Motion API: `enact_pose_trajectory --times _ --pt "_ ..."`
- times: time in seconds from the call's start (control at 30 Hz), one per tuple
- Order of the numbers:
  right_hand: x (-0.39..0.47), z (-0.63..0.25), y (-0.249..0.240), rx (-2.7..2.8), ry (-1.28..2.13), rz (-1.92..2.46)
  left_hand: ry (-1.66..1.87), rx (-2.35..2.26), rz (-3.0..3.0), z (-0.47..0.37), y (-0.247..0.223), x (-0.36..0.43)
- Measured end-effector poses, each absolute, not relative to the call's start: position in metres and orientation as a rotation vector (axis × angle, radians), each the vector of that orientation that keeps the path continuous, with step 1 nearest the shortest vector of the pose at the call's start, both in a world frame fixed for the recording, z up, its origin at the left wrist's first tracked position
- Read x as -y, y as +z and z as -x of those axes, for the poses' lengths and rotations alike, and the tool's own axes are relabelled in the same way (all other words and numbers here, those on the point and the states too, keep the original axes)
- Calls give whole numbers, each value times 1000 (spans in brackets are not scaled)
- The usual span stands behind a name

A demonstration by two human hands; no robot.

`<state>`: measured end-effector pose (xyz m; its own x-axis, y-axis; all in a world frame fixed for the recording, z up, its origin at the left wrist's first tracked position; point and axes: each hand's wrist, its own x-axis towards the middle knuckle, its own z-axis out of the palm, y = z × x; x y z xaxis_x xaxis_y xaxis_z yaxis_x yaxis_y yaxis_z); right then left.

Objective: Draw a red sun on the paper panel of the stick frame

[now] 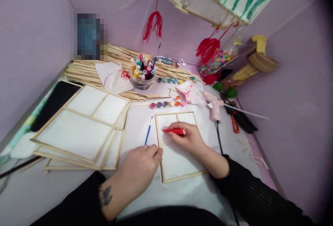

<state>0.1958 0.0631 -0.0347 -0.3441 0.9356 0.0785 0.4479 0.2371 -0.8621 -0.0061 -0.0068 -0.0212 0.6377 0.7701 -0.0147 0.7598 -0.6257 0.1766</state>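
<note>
A wood-edged white panel (179, 163) lies flat on the white-covered table. My right hand (188, 138) is closed around a red marker (177, 131), whose tip is at the panel's upper left section. My left hand (143, 162) has its fingers pinched on the panel's left wooden edge. Just above my left hand, a blue paintbrush (148, 131) lies on the table. Faint marks show near the marker's tip.
Framed panels (75, 129) are stacked at the left. Behind are a cup of markers (142, 80), wooden sticks (83, 71) and small paint pots (165, 104). A pink glue gun (214, 104) with a cord lies right. A tasselled lantern (203, 4) hangs overhead.
</note>
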Motion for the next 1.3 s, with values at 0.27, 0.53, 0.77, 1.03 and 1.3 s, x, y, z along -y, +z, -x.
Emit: enact_pose_trajectory --times 0.27,0.53,0.77,1.03,1.3 --pt "-62 -195 -32 1884 1042 1283 82 -1262 -2693 6 -22 7" --pt "-62 -195 -31 1871 1058 1285 66 -1257 -2692 7 -21 8" --pt "-62 -196 -29 1793 1101 1306 92 -1276 -2696 6 -23 8" --pt "-72 -211 -44 1231 1225 1252 74 -1295 -2666 6 -25 9" --pt "-58 -224 3 1223 1148 1152 20 -1352 -2609 6 -20 4"
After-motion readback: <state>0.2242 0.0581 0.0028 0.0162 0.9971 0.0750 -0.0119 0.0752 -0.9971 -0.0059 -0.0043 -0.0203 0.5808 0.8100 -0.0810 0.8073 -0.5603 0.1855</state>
